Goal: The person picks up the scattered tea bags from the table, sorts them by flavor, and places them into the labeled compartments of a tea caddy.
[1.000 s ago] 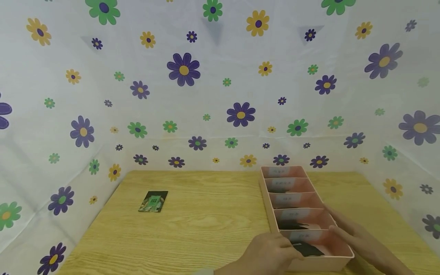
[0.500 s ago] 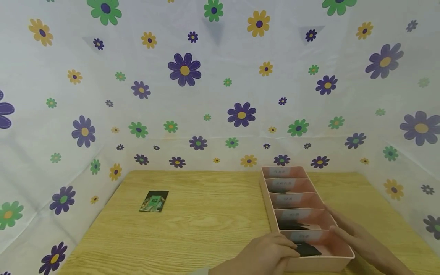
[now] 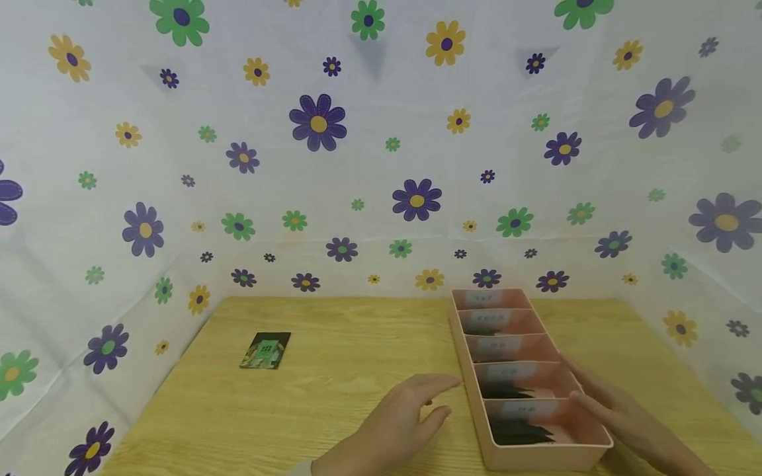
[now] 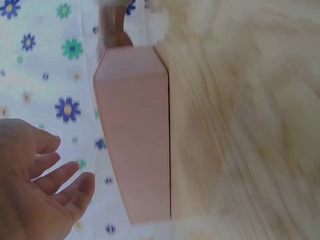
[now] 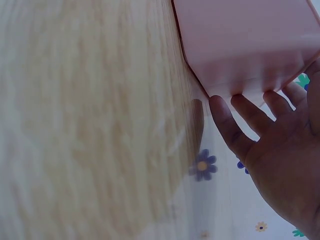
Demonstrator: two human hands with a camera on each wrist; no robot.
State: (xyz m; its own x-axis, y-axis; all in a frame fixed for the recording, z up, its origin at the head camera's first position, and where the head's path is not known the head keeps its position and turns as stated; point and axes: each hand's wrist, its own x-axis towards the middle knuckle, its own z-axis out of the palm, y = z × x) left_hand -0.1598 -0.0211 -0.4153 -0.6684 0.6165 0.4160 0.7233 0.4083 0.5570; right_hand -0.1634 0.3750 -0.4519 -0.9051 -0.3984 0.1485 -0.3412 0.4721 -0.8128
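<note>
A long pink storage box with several compartments stands on the right side of the table. My left hand is apart from it on its left, fingers loosely bent and holding nothing; the left wrist view shows the same bare fingers near the box wall. My right hand holds the box's right side, thumb over the rim and fingers against the outer wall. A flat black piece with pointed corners lies in the nearest compartment. Another dark piece shows in the compartment behind it.
A small dark card with a green house-like picture lies at the table's left. Pale labels mark the compartment dividers. A white flowered cloth encloses the wooden table at the back and sides.
My left hand has let go of the black piece in the nearest compartment and moved left, away from the box. My right hand stays at the box's right side.
</note>
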